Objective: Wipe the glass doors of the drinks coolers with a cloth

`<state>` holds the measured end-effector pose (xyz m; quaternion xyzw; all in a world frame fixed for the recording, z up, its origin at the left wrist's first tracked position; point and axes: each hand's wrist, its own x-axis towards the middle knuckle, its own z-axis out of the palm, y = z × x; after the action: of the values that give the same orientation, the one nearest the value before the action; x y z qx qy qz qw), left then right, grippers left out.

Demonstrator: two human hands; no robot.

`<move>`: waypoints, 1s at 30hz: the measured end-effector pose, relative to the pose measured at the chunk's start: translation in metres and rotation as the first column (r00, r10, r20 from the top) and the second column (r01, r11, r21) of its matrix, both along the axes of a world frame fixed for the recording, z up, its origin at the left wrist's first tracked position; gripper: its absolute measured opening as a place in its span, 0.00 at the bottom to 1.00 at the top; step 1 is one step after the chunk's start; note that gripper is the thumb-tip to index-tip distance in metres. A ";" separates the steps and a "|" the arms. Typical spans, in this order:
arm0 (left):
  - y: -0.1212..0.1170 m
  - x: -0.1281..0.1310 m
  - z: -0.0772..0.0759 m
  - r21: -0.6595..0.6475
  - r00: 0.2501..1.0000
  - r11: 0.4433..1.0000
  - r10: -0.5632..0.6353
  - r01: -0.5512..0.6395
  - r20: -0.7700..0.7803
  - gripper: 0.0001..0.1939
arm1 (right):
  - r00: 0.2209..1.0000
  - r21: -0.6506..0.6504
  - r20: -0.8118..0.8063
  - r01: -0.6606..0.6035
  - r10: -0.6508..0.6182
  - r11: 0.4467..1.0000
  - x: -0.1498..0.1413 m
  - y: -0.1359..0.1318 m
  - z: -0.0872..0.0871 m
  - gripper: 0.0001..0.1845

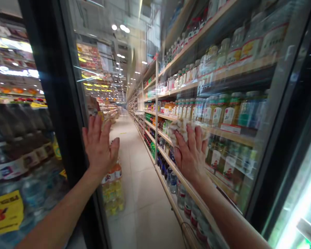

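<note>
My left hand (100, 147) presses flat against a glass cooler door (134, 45), palm forward and fingers spread, holding nothing. My right hand (190, 155) pushes a crumpled pale cloth (180, 129) against the same pane, further right. The cloth bunches under and above my fingers. Behind the glass, wooden shelves (197, 72) carry rows of bottled drinks (223, 110), and reflections of the store lie across the pane.
A black door frame (59, 103) stands left of my left hand, with another glass door (20, 145) beyond it. A stack of bottled drinks (112, 190) rises from the tiled aisle floor (142, 193). Long shelves run down the aisle.
</note>
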<state>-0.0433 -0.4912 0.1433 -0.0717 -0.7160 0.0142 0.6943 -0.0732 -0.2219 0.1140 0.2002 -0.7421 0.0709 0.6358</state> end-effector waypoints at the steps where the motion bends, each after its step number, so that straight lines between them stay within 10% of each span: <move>1: 0.000 0.000 0.001 -0.001 1.000 1.000 -0.001 0.001 0.000 0.29 | 1.000 0.008 -0.001 0.003 -0.003 1.000 -0.002 0.009 -0.007 0.29; 5: 0.004 -0.002 -0.004 0.022 1.000 1.000 0.006 -0.007 0.019 0.32 | 0.996 -0.167 -0.025 0.086 -0.091 0.982 -0.019 0.071 -0.022 0.31; 9: 0.013 0.000 -0.038 0.050 0.995 0.998 0.020 -0.025 0.101 0.35 | 0.984 -0.540 -0.051 0.115 -0.169 0.834 -0.024 0.084 -0.021 0.31; 13: 0.020 0.005 -0.071 0.057 0.997 0.998 0.037 -0.041 0.072 0.34 | 1.000 -0.090 -0.017 -0.026 0.024 0.996 -0.001 0.011 -0.032 0.30; 15: 0.021 0.008 -0.076 0.051 0.999 0.998 0.036 -0.038 0.035 0.33 | 0.997 0.119 -0.005 -0.082 0.083 0.989 0.006 -0.002 -0.034 0.28; 18: 0.021 0.013 -0.075 0.036 0.999 0.999 0.036 -0.036 0.007 0.31 | 1.000 -0.100 0.020 0.013 -0.011 0.995 0.001 0.046 -0.019 0.29; 21: 0.020 0.018 -0.074 0.026 0.999 0.999 0.036 -0.036 -0.002 0.30 | 0.987 -0.516 0.133 0.151 -0.096 0.843 -0.013 0.123 -0.001 0.31; 24: 0.019 0.026 -0.077 0.019 0.999 0.999 0.033 -0.033 0.013 0.30 | 0.979 -0.546 0.157 0.199 -0.134 0.814 -0.021 0.165 -0.011 0.30; 30: 0.018 0.047 -0.078 0.030 0.994 0.996 0.078 -0.080 0.079 0.36 | 0.994 -0.461 0.062 0.113 -0.094 0.880 -0.019 0.163 -0.059 0.28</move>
<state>0.0033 -0.4736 0.0652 -0.0325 -0.7449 0.0271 0.6658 -0.0920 -0.0585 0.0545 0.0014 -0.7253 0.2157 0.6538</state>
